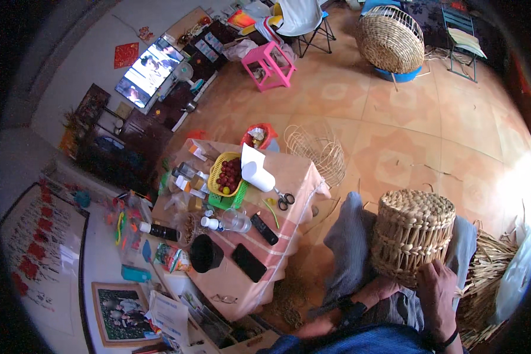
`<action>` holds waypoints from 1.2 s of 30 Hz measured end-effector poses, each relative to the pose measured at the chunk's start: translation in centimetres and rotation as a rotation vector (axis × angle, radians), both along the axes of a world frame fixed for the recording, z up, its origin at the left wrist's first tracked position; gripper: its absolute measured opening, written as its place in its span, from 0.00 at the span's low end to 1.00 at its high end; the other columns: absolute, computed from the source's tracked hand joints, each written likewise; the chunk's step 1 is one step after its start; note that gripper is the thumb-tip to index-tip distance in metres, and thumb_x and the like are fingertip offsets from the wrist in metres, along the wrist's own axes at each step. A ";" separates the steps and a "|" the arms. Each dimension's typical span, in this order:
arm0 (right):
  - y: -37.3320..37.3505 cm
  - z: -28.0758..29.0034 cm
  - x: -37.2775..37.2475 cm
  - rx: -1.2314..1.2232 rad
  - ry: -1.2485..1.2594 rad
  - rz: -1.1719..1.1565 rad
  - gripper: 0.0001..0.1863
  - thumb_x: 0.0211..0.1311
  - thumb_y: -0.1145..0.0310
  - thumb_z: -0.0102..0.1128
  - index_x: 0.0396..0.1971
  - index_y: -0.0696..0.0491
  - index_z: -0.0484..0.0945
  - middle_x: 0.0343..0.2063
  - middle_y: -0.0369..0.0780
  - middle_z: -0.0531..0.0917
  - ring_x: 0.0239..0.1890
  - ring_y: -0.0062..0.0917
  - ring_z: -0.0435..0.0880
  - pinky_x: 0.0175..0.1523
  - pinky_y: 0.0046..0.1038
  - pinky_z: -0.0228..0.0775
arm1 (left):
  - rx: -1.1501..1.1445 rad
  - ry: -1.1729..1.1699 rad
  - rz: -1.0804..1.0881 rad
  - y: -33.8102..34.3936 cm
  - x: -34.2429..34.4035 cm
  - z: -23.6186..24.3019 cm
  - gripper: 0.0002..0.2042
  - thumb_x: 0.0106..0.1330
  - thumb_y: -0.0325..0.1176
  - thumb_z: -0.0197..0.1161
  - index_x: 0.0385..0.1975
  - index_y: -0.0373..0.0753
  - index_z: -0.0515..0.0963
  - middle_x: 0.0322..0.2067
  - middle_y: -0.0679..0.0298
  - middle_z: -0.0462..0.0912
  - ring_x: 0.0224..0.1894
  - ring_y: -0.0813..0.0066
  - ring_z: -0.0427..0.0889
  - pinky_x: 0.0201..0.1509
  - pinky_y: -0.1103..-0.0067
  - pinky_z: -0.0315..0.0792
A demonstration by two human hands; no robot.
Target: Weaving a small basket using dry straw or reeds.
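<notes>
Head cam: the basket (414,236) is on your lap, a bit right of center, closed woven end up. Your R hand (438,290) has its fingers bunched on the basket's near edge, so that's a pinch grip afaict; can't tell if there's a loose strand in there too. Your L hand (384,289) is at the near left of the basket, fingers partly hidden, so idk if that one's gripping or just propping. Straw (481,286) is piled just right of your lap, w/ a pale plastic bag (516,286) beside it. On the table (301,171) to your left: phone (249,262), remote (264,229), scissors (285,202), paper roll (258,176), fruit (227,175) etc. Far side has a pink stool (269,66) and, farther right, a bigger basket (390,44) tipped over a blue tub (398,77).
</notes>
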State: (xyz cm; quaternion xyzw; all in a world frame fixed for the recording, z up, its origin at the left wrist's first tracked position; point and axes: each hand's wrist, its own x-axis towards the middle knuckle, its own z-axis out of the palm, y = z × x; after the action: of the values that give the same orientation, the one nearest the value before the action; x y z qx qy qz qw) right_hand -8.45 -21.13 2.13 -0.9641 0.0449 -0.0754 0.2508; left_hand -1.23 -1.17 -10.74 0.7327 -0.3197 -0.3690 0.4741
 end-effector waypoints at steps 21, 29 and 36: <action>1.7 8.1 2.1 0.007 0.005 0.113 0.11 0.54 0.73 0.68 0.38 0.56 0.82 0.33 0.45 0.80 0.34 0.46 0.87 0.37 0.45 0.78 | -0.030 0.038 0.018 1.1 1.3 -0.3 0.26 0.80 0.45 0.59 0.74 0.43 0.75 0.78 0.54 0.72 0.80 0.52 0.68 0.86 0.56 0.57; 1.9 7.2 2.2 0.042 0.015 0.065 0.12 0.56 0.73 0.69 0.42 0.51 0.86 0.35 0.43 0.82 0.36 0.44 0.89 0.38 0.44 0.80 | -0.042 0.048 0.017 0.6 1.5 0.1 0.27 0.80 0.46 0.59 0.75 0.43 0.74 0.78 0.54 0.72 0.80 0.52 0.67 0.86 0.55 0.57; 1.1 9.7 3.6 0.040 -0.047 0.036 0.05 0.63 0.75 0.72 0.37 0.53 0.84 0.30 0.43 0.82 0.32 0.43 0.86 0.37 0.43 0.77 | -0.071 0.052 0.039 1.2 1.6 0.7 0.27 0.80 0.46 0.60 0.75 0.43 0.74 0.78 0.54 0.72 0.80 0.52 0.67 0.86 0.54 0.56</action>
State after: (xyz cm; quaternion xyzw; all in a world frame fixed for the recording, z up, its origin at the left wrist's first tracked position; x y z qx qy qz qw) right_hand -4.89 -20.02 11.82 -0.9574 0.0232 -0.0925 0.2725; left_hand 0.37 0.01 -10.09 0.7117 -0.3059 -0.3673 0.5148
